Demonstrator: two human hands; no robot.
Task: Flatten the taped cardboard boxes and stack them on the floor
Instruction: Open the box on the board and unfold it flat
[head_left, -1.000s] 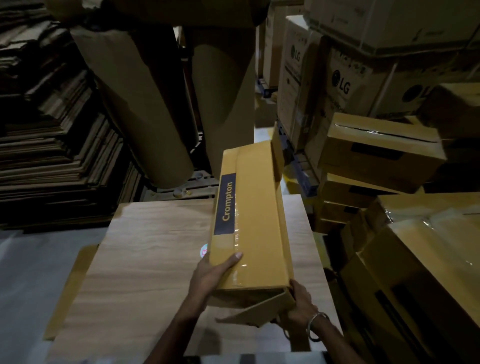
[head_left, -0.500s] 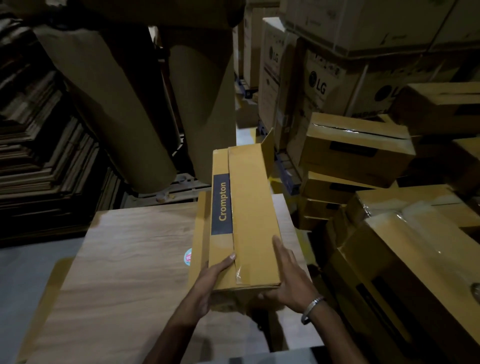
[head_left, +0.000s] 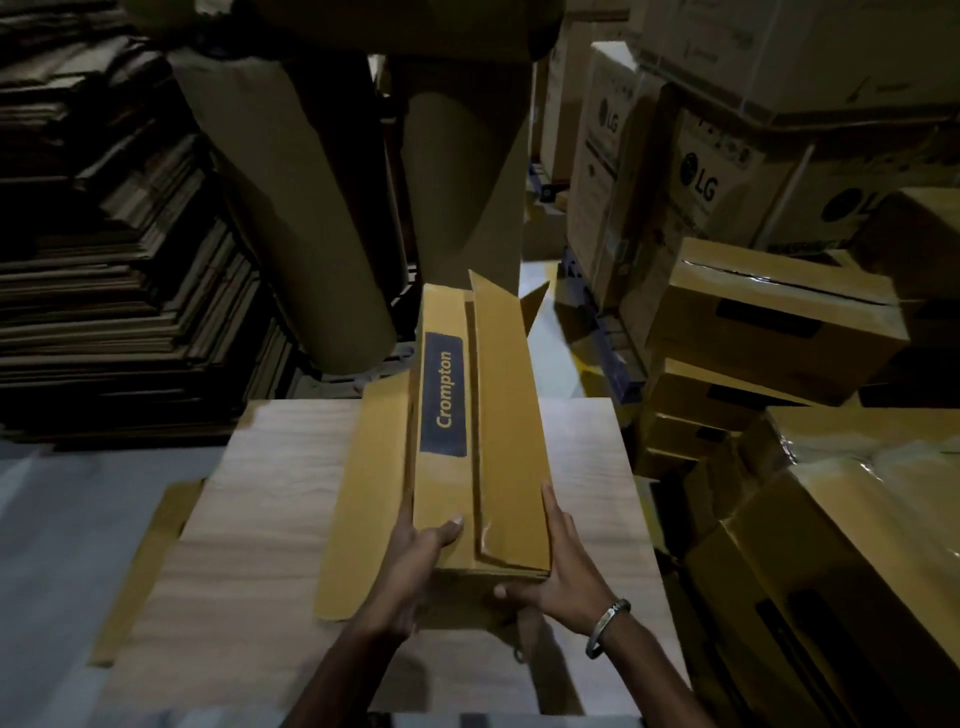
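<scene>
In the centre of the frame a long yellow Crompton box (head_left: 483, 426) lies on the wooden tabletop (head_left: 249, 519), its far end w/ flaps open toward the top of the frame. The left hand (head_left: 415, 566) grips the near left corner of the box, thumb on the top face, grip clamped on the cardboard. The right hand (head_left: 558, 566) holds the near right side, fingers straight along the side wall & thumb curled under the near end; a metal bracelet (head_left: 608, 626) is on its wrist. A flat yellow sheet (head_left: 358, 509) lies on the tabletop just left of the box, touching it. Taped boxes (head_left: 779, 322) are piled at right of the frame, flattened cardboard stacks (head_left: 114, 291) at upper left, big paper rolls (head_left: 291, 218) at top centre.
</scene>
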